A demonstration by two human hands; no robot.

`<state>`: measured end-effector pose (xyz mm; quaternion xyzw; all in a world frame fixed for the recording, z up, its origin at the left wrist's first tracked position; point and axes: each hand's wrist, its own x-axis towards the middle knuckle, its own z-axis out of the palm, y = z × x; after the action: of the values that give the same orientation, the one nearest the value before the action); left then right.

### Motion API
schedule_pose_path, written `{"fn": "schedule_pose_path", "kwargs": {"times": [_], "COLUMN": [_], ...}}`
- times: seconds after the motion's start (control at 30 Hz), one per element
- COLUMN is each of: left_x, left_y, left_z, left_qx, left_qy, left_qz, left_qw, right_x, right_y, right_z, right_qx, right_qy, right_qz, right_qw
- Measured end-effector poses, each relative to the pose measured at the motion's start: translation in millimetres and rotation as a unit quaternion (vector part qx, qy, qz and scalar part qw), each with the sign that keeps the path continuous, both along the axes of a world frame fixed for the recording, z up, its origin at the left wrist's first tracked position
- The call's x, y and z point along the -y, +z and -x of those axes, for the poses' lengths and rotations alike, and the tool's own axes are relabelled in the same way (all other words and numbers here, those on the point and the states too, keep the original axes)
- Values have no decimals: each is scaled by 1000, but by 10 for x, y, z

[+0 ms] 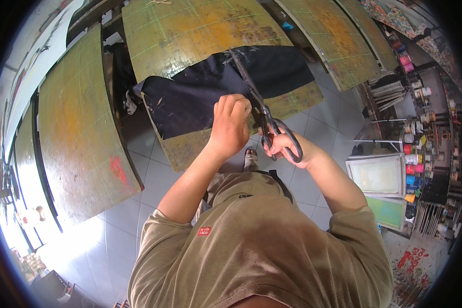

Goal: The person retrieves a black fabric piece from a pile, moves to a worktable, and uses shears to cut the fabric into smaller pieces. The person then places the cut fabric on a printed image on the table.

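Note:
A dark navy cloth [187, 102] lies over the near part of a stained board in front of me. My right hand [291, 148] has its fingers in the handle loops of large dark metal scissors [250, 84]. The long blades point away from me and slightly left, across the cloth, with their tips near its far edge. To the right of the blades spreads more dark cloth [282, 66]. My left hand [232, 123] is closed at the near edge of the cloth, just left of the scissors; its fingertips are partly hidden.
The yellow-green stained board [200, 31] carries the cloth. Similar boards stand to the left [77, 118] and far right [339, 43], with gaps between. Grey floor tiles [149, 174] show below. Framed screens [377, 174] and coloured containers [415, 168] are along the right side.

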<state>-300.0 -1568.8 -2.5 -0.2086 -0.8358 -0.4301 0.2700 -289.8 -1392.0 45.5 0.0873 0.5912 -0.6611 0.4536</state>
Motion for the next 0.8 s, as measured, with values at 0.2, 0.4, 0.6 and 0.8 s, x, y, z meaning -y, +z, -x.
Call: {"fn": "schedule_pose_path", "kwargs": {"times": [0.2,0.4,0.6,0.8], "left_x": [1,2,8,7], "left_y": [18,27,33,-15], "left_z": [-2,-11,-9,-3], "left_qx": [2,3,5,7], "left_qy": [-6,-11,-5,5], "left_qz": [-7,-12,-21,-5], "left_qw": [1000,1000,1000,1000], "right_x": [-8,-4,29,23], "right_y": [-21,32,27,50], "right_z": [-8,47,69,102], "right_qx": [-7,-4,-23,-10], "right_qy": [7,5,27,20], "right_qz": [-1,-11,-14,-11], "right_qw": [1000,1000,999,1000]}}
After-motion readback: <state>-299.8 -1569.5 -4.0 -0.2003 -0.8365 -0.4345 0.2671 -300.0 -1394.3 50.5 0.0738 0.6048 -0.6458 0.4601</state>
